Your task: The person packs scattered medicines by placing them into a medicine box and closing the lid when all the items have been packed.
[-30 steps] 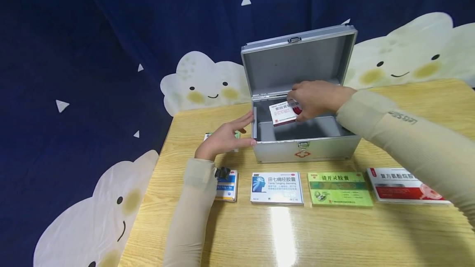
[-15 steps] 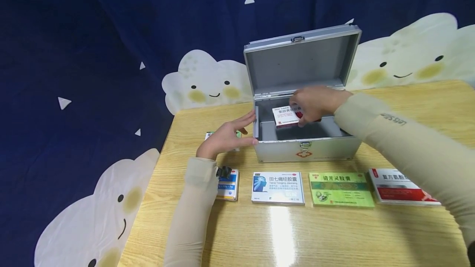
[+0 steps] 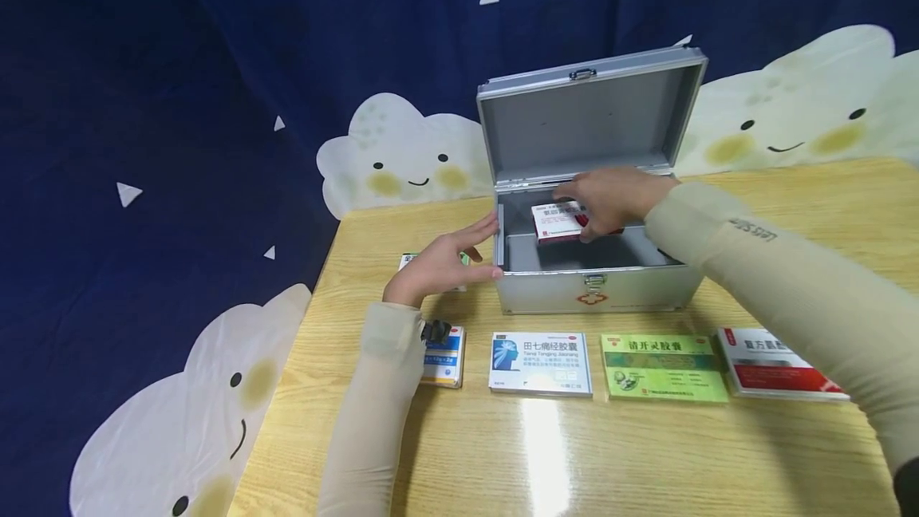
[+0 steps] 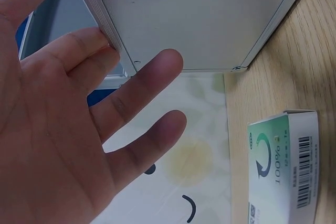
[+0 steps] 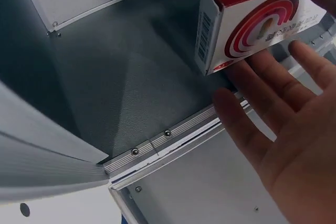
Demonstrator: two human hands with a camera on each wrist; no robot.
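An aluminium first-aid case (image 3: 546, 295) stands on the table with its lid (image 3: 589, 122) raised. Inside its opening, my right hand (image 3: 617, 196) pinches a white and dark-red medicine box (image 3: 556, 222) between thumb and fingers. In the right wrist view the medicine box (image 5: 257, 27) shows a ringed red emblem, above the case's dark floor (image 5: 105, 77). My left hand (image 3: 445, 263) rests against the case's left rim, fingers extended; in the left wrist view the left hand (image 4: 63, 114) has its fingers spread, some of them touching the rim.
Along the front lie a blue-white box (image 3: 443, 357), a white box with a blue head picture (image 3: 540, 377), a green box (image 3: 664, 377) and a red-white box (image 3: 782, 373) partly under the right sleeve. Behind the left hand sits a green-white box (image 4: 281, 166). A dark blue curtain (image 3: 215, 102) hangs behind.
My right hand has lowered the medicine box a little into the case, and the box has tipped flatter. The left hand has stayed at the rim. The head view has shifted slightly.
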